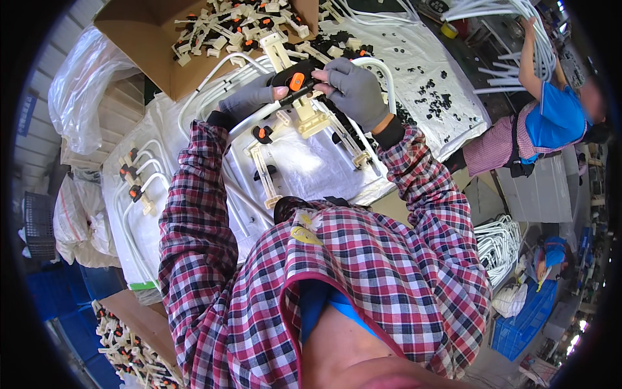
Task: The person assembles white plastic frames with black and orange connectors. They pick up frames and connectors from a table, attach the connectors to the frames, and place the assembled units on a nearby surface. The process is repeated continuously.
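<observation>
Over the white-covered table, both my hands in grey fingertip-less gloves are around a black plastic fitting (302,76) with an orange button. It sits on a cream plastic bracket (310,118). My left hand (249,100) is closed on a white bent tube (254,119) by the fitting, its thumb tip close to the black part. My right hand (355,92) grips the fitting's right side between thumb and fingers; its palm is hidden. Below them lies another cream bracket (262,170) with a black-and-orange knob.
An open cardboard box (146,45) holds cream brackets at the back. Small black parts (433,97) lie scattered on the right. Tubes with fittings (144,170) rest on the left. A co-worker (541,123) in blue handles white tubes (512,39) at the far right.
</observation>
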Tool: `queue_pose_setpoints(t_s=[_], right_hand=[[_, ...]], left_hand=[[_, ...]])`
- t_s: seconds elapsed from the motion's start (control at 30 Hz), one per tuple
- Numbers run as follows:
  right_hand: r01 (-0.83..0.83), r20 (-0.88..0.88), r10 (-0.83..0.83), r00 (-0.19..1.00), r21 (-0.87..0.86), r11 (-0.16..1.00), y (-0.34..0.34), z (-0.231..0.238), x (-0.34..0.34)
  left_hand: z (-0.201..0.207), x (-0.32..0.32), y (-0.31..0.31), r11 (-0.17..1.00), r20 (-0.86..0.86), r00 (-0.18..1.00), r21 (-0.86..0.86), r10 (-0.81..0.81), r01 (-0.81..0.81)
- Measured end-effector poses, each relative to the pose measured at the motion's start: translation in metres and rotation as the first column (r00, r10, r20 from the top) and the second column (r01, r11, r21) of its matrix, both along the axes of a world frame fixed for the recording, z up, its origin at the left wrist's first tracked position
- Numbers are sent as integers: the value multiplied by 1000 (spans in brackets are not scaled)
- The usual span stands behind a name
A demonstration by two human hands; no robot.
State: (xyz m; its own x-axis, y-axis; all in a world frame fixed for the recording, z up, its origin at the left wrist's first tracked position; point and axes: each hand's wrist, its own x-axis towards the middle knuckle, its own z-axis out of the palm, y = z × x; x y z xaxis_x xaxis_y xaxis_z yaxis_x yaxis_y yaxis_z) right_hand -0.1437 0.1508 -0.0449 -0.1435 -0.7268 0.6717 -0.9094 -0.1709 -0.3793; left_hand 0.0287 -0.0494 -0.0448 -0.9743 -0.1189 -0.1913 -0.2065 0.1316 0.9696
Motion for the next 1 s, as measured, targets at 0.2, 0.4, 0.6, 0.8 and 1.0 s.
queue_pose_setpoints(t_s=[0.2,0.4,0.6,0.8,1.0], right_hand=[[-84,-268,24,963,-216,973,-8,-18,-13],[13,-37,-10,999,84,996,-13,5,-15],[-157,33,197,980,737,658,-43,42,-54],[-2,-54,39,998,564,826,-35,20,-40],[353,185,-323,928,-165,921,21,-76,-59]], left_hand=[[-2,2,5,976,7,999,215,33,-34],[10,2,15,998,-53,998,63,16,-13],[28,2,28,998,-24,998,-21,55,-56],[22,6,15,996,-46,997,-68,59,-62],[-14,90,-5,938,-58,944,-111,325,-329]])
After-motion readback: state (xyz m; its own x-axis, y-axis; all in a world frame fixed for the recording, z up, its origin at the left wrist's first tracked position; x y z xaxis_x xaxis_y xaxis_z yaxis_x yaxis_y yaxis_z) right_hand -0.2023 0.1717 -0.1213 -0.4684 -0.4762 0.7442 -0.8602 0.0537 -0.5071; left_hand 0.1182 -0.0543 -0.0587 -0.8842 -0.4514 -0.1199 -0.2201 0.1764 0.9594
